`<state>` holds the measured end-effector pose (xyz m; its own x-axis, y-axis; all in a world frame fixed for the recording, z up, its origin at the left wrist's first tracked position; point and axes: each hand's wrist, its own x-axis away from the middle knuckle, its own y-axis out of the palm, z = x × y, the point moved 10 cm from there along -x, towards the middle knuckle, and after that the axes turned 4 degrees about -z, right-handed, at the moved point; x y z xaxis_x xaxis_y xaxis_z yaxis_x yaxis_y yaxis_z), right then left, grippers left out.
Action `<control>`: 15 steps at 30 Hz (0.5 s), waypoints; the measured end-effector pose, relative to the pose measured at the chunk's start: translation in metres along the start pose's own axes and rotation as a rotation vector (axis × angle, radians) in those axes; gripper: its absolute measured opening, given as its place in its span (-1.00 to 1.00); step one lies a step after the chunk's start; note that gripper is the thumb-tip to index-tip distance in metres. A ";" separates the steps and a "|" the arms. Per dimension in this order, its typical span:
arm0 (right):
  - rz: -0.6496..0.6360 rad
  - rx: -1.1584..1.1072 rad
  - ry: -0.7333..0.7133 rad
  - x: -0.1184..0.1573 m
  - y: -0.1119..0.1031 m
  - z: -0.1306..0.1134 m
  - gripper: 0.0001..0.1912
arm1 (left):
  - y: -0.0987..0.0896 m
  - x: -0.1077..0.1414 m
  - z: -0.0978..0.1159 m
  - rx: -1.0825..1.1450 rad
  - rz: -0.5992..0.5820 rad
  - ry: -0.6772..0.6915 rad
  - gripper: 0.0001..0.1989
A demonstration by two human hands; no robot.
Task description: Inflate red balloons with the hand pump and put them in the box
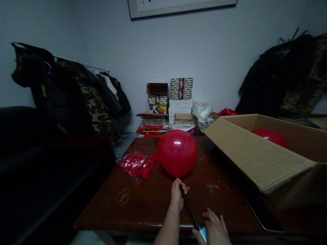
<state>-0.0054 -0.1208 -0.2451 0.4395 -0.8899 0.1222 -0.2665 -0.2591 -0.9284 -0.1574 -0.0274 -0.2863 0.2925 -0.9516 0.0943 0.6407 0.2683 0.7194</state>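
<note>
A round, inflated red balloon (177,153) is above the middle of the brown table (153,212). At its lower end, my left hand (177,194) pinches the balloon's neck together with the tip of a black tube. That tube belongs to a pump with a light blue body (203,234), at the bottom edge of the view. My right hand (214,226) is around the blue body, its fingers partly spread. A clear bag of uninflated red balloons (134,163) lies left of the inflated one, some loose pieces beside it.
Yellow rubber bands (123,197) lie front left; small coloured bands (211,188) lie right. A cardboard box (260,153) holding another red balloon (269,136) stands at the right, near a dark flat device (260,209). Stacked boxes (181,102) stand by the wall, a black sofa (58,190) left.
</note>
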 end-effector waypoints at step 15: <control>0.171 -0.032 -0.006 -0.060 -0.030 -0.037 -0.56 | 0.000 -0.001 0.002 0.055 0.017 -0.026 -0.70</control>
<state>-0.0554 -0.0732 -0.2121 0.3910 -0.9196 -0.0387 -0.3650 -0.1163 -0.9237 -0.1586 -0.0269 -0.2851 0.2840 -0.9507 0.1242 0.5957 0.2765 0.7541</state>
